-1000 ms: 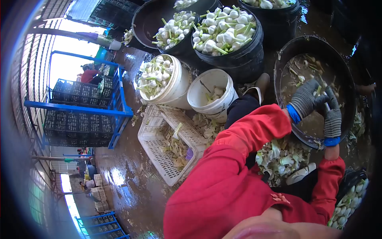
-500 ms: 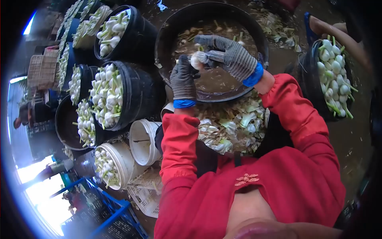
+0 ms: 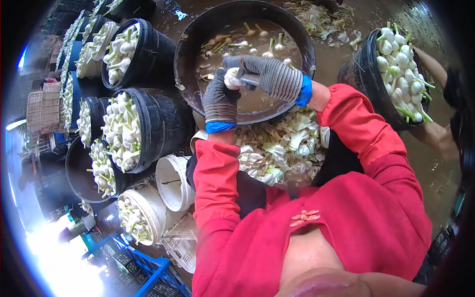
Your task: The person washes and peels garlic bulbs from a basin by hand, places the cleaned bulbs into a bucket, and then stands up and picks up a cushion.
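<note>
My left hand (image 3: 220, 100), in a grey striped glove, is closed round a white garlic bulb (image 3: 231, 78) over the near part of a wide dark basin (image 3: 308, 64). My right hand (image 3: 275, 76), gloved the same way, is wrapped round a tool with a flat metallic part (image 3: 250, 79) that touches the bulb's right side. Murky water fills the basin, with several garlic bulbs (image 3: 268, 54) and stems floating in it. Below the basin, between my knees, lies a heap of garlic peelings (image 3: 284, 143).
Black buckets of garlic stand at left (image 3: 161, 131), upper left (image 3: 156, 54) and right (image 3: 363, 79). White buckets (image 3: 173, 183) and a blue frame (image 3: 156, 270) are at lower left. A person's bare leg (image 3: 438, 138) shows at the right edge.
The view has shifted, so the basin appears further left. The peel round the bulb looks less loose, and the bulb now sits closer between my hands.
</note>
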A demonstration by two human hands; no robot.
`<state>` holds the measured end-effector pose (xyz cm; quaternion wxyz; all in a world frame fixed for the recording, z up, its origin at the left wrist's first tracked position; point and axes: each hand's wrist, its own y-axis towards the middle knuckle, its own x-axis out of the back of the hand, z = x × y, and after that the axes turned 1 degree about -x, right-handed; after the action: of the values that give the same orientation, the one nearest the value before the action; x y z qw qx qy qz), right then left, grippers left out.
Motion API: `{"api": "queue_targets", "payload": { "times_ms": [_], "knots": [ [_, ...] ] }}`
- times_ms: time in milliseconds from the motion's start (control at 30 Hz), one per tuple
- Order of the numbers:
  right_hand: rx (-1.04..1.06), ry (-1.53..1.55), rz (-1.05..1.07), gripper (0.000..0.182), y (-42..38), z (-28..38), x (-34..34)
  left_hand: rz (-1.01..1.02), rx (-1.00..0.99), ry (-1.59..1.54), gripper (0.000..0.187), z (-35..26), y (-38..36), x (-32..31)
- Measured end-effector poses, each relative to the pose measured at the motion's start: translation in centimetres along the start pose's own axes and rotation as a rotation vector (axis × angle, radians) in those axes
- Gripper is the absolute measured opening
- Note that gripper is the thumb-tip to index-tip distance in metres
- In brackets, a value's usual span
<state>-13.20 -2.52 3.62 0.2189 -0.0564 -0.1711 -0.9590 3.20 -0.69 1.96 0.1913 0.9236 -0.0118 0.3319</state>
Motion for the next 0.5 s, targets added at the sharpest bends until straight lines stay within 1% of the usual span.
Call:
{"api": "queue_targets", "payload": {
  "times_ms": [67,100,133,200,233,267,333,367,400,467,500],
  "knots": [
    [-0.164,-0.023,-0.052,0.043,0.0,0.2,0.1,0.032,0.016,0.111,0.034,2.3,0.1,-0.2],
    [-0.248,-0.034,-0.079,0.044,-0.1,0.4,0.2,-0.027,0.175,-0.105,0.030,3.1,-0.1,-0.7],
    [-0.248,-0.094,-0.101,0.044,-0.1,0.8,0.2,-0.123,0.321,-0.327,0.026,3.4,0.0,-1.0],
    [-0.254,-0.208,-0.148,0.043,-0.1,1.8,-0.5,-0.393,0.778,-1.080,0.023,-0.5,0.4,-0.9],
    [-0.261,-0.198,-0.215,0.037,0.0,-0.5,-1.6,-0.348,0.717,-1.002,0.021,-0.5,0.3,-0.8],
    [-0.271,-0.178,-0.217,0.035,0.1,-0.8,-1.4,-0.309,0.656,-0.924,0.019,-0.4,0.1,-0.8],
    [-0.289,-0.139,-0.216,0.034,0.3,-1.2,-0.7,-0.375,0.681,-1.069,0.016,-0.5,0.4,-1.1],
    [-0.298,-0.137,-0.257,0.022,0.9,-2.9,-0.1,-0.201,0.582,-1.446,0.012,0.1,1.4,0.2],
    [-0.416,-0.184,-0.143,0.020,0.8,-4.4,0.8,-0.348,0.624,-1.295,0.017,-0.3,1.0,0.6],
    [-0.646,-0.278,0.094,0.019,1.1,-4.0,1.9,-0.470,0.697,-1.275,0.017,-0.9,1.3,1.7],
    [-0.603,-0.438,0.240,0.020,0.4,-3.7,1.5,-0.485,0.713,-1.217,0.017,-0.5,1.3,1.9]
  ]
}}
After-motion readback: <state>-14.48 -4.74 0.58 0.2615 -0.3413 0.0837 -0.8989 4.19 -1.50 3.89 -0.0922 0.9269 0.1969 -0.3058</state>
